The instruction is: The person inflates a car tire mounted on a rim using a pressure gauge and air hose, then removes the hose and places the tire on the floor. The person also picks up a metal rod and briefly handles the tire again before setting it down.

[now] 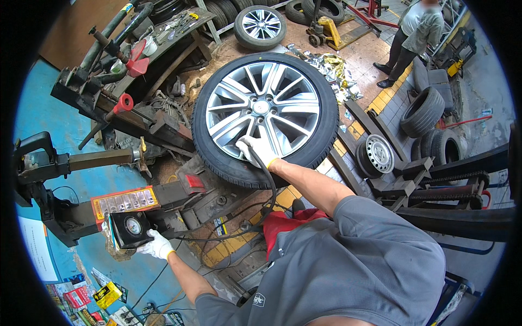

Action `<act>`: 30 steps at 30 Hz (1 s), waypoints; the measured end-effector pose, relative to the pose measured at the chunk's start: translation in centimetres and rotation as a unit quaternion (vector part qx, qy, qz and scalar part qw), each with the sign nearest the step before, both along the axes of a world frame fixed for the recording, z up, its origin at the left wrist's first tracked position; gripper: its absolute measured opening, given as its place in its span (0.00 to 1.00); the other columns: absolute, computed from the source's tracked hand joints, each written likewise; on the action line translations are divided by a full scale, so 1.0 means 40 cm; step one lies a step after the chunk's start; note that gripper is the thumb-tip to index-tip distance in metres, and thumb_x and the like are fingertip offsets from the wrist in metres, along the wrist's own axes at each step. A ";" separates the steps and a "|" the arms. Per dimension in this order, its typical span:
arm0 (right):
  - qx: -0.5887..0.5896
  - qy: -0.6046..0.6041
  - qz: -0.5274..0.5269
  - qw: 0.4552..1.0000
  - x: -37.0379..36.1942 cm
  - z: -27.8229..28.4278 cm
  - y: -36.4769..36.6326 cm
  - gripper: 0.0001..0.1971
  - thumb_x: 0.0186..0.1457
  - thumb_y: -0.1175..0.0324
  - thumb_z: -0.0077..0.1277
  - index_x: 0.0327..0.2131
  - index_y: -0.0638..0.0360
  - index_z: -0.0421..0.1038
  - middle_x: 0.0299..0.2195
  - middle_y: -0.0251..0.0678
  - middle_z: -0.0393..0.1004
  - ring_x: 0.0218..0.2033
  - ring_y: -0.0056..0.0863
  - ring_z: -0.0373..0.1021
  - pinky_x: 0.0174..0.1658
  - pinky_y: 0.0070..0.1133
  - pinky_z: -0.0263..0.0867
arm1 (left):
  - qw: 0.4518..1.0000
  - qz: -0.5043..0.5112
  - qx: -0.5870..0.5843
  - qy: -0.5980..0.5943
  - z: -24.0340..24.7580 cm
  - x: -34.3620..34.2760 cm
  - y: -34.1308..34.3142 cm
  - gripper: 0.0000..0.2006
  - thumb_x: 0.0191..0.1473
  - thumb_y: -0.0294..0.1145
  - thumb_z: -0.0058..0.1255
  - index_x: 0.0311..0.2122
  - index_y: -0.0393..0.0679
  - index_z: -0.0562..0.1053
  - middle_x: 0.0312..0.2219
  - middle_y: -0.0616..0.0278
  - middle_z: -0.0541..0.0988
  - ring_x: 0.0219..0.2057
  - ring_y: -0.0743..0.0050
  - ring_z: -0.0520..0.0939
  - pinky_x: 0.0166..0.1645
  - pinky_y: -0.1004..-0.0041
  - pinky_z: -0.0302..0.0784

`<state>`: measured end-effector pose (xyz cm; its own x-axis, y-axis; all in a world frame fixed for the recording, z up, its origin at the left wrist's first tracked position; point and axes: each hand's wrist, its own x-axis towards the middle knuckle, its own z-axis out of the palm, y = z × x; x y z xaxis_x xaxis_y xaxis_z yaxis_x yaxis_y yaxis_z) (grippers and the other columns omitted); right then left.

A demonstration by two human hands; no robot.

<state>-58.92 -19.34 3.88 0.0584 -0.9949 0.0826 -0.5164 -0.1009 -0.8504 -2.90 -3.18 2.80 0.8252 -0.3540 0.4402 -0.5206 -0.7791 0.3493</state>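
A large tyre (321, 142) on a silver alloy rim (289, 108) lies face up in front of me, on the tyre-changing machine. My gloved right hand (255, 150) is closed round the end of a black air hose (273, 191) at the near part of the rim. The hose's tip is hidden by the fingers and the spokes. To the left, my gloved left hand (156, 245) grips the lower right edge of a black box with a round pressure gauge (132, 225) in its face. Its fingertips are partly hidden by the box.
Machine arms with red handles (123, 103) rise at the left. A cluttered workbench (182, 38) stands behind them. Beyond lie another wheel (261, 26) and a yellow jack (329, 31). A person (410, 38) stands far right, near loose tyres (424, 112) and a steel wheel (379, 153).
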 end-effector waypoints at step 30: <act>-0.005 -0.023 -0.002 1.000 0.001 0.007 0.004 0.18 0.74 0.52 0.56 0.53 0.53 0.84 0.41 0.49 0.86 0.46 0.50 0.82 0.55 0.37 0.75 | 1.000 -0.009 -0.014 -0.005 0.010 -0.007 0.002 0.66 0.65 0.74 0.51 0.79 0.20 0.39 0.77 0.18 0.50 0.77 0.21 0.61 0.76 0.43 0.69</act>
